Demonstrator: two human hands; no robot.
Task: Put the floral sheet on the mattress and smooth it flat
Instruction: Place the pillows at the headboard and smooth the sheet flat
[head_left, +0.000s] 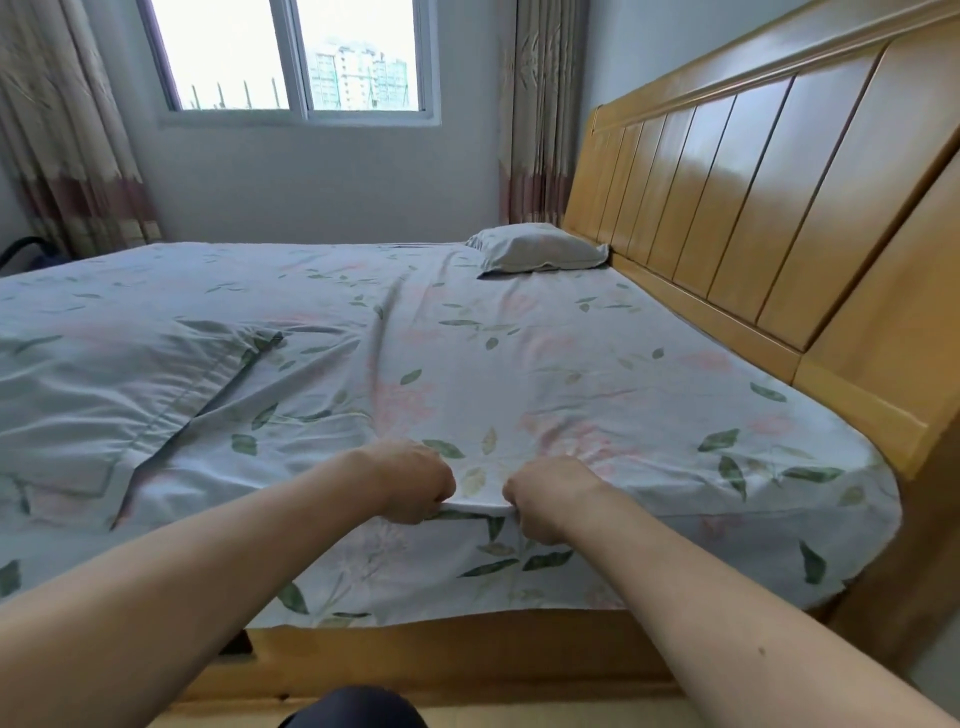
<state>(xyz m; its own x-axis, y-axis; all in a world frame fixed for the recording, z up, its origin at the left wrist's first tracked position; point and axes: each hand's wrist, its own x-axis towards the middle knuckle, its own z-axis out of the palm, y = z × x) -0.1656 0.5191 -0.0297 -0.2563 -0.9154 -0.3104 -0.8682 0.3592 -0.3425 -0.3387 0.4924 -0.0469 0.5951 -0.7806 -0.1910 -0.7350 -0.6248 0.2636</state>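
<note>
Head camera view looks down at two bare hands side by side at the near edge of the bed. Fingers of the left hand are curled shut, pinching a fold of the pale blue cotton sheet with pink flowers and green leaves. Fingers of the right hand are curled shut too, gripping the same fold just beside the left hand. That floral sheet lies spread over the mattress and hangs down the near side. It has wrinkles in the middle and a folded-over flap at 9 o'clock. A small grey pillow sits at 12 o'clock, touching the shiny yellow wooden headboard at 2 o'clock.
</note>
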